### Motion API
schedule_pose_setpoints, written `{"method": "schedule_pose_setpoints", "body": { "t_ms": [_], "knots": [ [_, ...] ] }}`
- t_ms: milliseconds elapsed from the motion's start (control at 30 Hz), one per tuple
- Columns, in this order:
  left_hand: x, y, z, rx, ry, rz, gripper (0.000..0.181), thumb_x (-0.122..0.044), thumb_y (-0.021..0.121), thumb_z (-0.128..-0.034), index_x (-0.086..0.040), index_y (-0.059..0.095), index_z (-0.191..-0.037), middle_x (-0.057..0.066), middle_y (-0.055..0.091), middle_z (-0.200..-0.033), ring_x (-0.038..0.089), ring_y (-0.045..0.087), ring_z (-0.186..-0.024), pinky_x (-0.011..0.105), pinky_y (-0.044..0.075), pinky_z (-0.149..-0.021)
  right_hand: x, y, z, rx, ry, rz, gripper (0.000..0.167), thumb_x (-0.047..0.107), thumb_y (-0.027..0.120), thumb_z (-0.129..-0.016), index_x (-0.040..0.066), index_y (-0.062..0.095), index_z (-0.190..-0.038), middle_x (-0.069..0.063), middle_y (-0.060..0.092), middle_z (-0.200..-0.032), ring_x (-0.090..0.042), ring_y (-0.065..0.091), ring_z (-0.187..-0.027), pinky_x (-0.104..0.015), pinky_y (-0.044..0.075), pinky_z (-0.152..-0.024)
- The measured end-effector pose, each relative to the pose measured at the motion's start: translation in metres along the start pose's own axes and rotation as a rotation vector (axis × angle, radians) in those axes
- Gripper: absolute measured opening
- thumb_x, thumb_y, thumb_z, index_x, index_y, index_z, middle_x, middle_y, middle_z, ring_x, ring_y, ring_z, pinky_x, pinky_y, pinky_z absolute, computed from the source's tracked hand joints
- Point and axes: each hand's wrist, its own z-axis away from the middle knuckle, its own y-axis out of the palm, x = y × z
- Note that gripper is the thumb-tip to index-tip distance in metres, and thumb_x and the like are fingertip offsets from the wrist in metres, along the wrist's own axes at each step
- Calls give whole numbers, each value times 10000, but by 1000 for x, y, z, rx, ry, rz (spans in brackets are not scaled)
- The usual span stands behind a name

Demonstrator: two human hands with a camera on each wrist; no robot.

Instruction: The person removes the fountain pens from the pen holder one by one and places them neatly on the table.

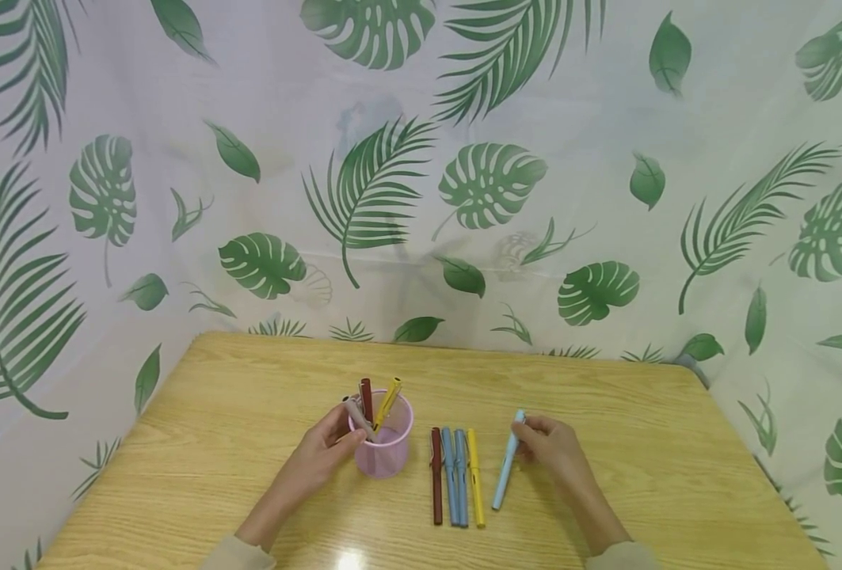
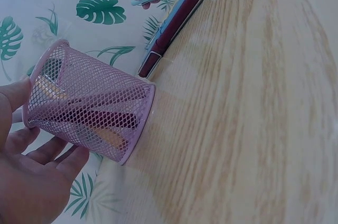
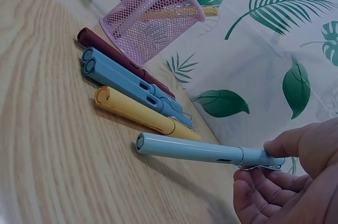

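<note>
My left hand (image 1: 321, 454) grips the side of a pink mesh cup (image 1: 382, 459) with its thumb at the rim. A dark red pen (image 1: 367, 398), a yellow pen (image 1: 388, 402) and a grey pen (image 1: 359, 418) lean inside the cup. My right hand (image 1: 553, 447) pinches a light blue pen (image 1: 508, 467) near its clip end; the right wrist view shows a shadow beneath its other end. Between the hands, a dark red pen (image 1: 436, 476), two blue pens (image 1: 451, 476) and a yellow pen (image 1: 476, 479) lie side by side on the table.
The wooden table (image 1: 641, 427) stretches out on both sides of the hands. Behind it hangs a white cloth (image 1: 406, 309) printed with green leaves, along the table's back edge.
</note>
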Motion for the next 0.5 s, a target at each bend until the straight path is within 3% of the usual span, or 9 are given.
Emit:
{"method": "schedule_pose_setpoints", "body": {
  "t_ms": [500],
  "knots": [
    [3, 1, -1, -34, 2, -41, 636, -218, 543, -1095, 0, 258, -1621, 251, 461, -1542, 420, 438, -1427, 500, 396, -1163, 2, 14, 5, -34, 5, 120, 385, 188, 649, -1023, -125, 637, -1247, -90, 686, -858, -203, 645, -764, -287, 557, -660]
  ]
}}
